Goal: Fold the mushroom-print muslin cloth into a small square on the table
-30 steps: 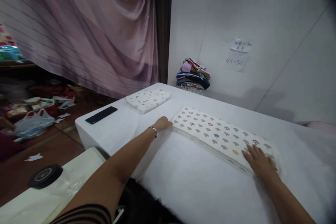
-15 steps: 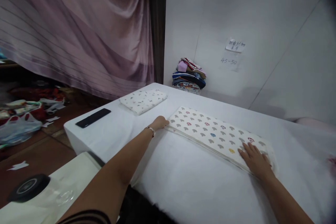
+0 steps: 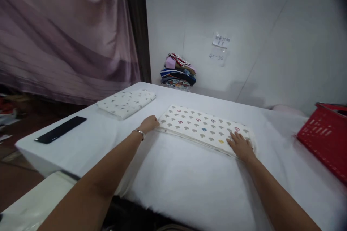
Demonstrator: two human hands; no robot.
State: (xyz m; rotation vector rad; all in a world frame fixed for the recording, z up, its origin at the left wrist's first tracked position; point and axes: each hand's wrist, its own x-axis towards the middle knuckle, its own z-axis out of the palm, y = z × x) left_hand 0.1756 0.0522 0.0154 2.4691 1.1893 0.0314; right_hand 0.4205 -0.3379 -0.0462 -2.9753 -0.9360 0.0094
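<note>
A long folded white cloth (image 3: 189, 125) printed with grey, red, blue and yellow mushroom shapes lies flat on the white-covered table. At its left end my left hand (image 3: 149, 124) is closed, its fingers gripping the corner of the cloth. My right hand (image 3: 242, 146) rests palm down near the cloth's right end, fingers stretched out and spread. Farther left on the table is a second folded white cloth (image 3: 127, 103) with small grey-green prints, apart from both hands.
A black phone-like slab (image 3: 61, 130) lies near the table's left edge. At the far side, a stack of folded fabrics (image 3: 178, 74) stands against the wall. To the right is a red plastic basket (image 3: 322, 139). A purple curtain (image 3: 67, 29) hangs at left.
The view has swung right, so the red basket has come into sight and the bottle at lower left has nearly left it. Both hands keep their places on the cloth.
</note>
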